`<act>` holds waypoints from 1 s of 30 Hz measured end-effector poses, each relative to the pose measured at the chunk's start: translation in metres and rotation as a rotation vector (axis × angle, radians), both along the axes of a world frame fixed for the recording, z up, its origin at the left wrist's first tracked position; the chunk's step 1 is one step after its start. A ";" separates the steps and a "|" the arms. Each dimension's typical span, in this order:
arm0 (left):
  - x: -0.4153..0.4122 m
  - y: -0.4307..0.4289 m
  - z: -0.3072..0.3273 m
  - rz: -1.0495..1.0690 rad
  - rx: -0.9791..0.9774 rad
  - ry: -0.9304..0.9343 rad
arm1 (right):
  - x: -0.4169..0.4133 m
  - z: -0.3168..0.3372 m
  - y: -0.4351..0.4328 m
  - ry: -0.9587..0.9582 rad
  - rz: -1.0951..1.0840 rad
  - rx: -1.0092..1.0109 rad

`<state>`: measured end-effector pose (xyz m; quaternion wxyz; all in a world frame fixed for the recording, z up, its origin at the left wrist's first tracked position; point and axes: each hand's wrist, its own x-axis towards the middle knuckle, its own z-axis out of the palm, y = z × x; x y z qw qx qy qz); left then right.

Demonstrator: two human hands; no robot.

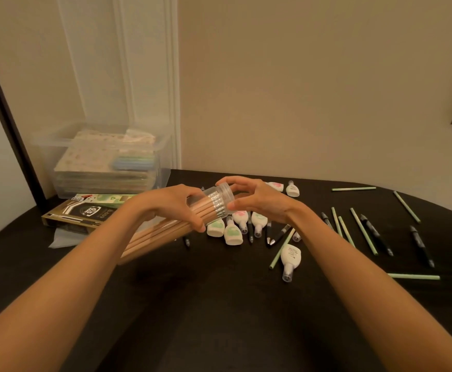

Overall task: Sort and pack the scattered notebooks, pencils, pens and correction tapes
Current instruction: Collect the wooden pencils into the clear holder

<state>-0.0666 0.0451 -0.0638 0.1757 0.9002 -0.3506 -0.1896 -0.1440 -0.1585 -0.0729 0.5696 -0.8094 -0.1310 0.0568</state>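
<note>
A dark table [219, 304] was set by a plain wall. A clear tube [192, 210] of wooden pencils was gripped above it by the left hand [176, 205]. Its lid [223, 196] was pinched by the right hand [257, 200]. If the lid were left loose, pencils could be spilled onto the correction tapes [231, 233]. "0.5" could be read on the pen box [85, 213].

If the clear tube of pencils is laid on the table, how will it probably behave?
The clear tube is round, so it would likely roll on the dark table. Its smooth plastic may slip; the left hand wraps round it.
</note>
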 end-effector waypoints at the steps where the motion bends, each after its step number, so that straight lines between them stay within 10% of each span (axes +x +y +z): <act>1: -0.002 -0.002 0.001 -0.006 0.000 0.003 | -0.002 0.000 -0.001 -0.006 -0.006 -0.010; 16: -0.024 -0.019 -0.002 -0.057 -0.026 -0.237 | -0.022 0.002 -0.009 0.014 -0.161 -0.128; 30: -0.021 -0.020 -0.001 -0.100 0.011 0.023 | -0.037 0.007 -0.026 -0.035 -0.056 -0.065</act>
